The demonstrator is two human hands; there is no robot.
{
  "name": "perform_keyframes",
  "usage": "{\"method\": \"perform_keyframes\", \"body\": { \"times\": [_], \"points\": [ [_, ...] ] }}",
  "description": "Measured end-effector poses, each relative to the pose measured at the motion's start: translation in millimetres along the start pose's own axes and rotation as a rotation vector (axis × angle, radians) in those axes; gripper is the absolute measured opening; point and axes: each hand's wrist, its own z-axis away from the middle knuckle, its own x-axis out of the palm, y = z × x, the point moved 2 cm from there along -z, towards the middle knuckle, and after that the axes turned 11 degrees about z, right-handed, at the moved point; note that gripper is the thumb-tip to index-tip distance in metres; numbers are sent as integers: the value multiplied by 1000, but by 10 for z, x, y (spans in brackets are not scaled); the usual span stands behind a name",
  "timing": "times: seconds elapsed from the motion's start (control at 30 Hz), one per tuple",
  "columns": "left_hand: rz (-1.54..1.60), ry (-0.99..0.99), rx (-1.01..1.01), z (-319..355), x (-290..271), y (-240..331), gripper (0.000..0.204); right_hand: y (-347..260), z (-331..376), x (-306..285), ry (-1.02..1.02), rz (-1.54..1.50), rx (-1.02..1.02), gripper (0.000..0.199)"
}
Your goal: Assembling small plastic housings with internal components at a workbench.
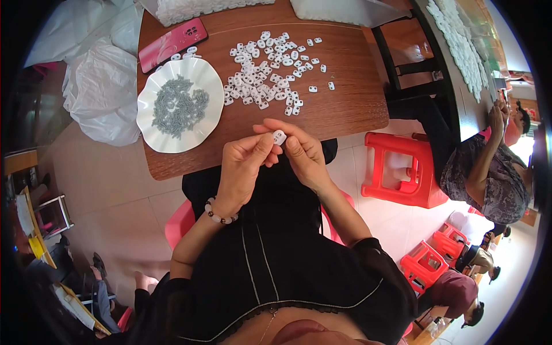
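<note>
Just off the table's near edge, a small white plastic piece [279,137] with dark holes is pinched between my two hands. My left hand [248,158], with a beaded bracelet at its wrist, has its thumb and fingers closed on the piece's left side. From the right, my right hand [305,154] grips it with curled fingers and a bent thumb. Beyond lies a spread-out heap of similar white two-holed pieces [253,80]. To the left, a white wavy-rimmed plate [150,133] holds many thin grey-green pieces [178,106] that look like tiny springs.
A pink phone [172,43] lies at the table's [345,69] far left. White containers stand along the far edge. A white plastic bag [100,92] hangs on the left. To the right are a red stool [402,169] and a person [489,172] working at another table.
</note>
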Motion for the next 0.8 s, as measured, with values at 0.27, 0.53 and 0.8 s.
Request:
{"method": "perform_keyframes", "body": {
  "times": [0.27,0.53,0.8],
  "points": [
    [-23,10,-25,32,14,21,24,15,15,-29,-13,-15,51,41],
    [-196,49,95,55,34,18,23,26,29,8,28,-17,40,39],
    [-226,63,67,46,18,21,23,58,31,-10,28,-20,97,35]
  ]
}}
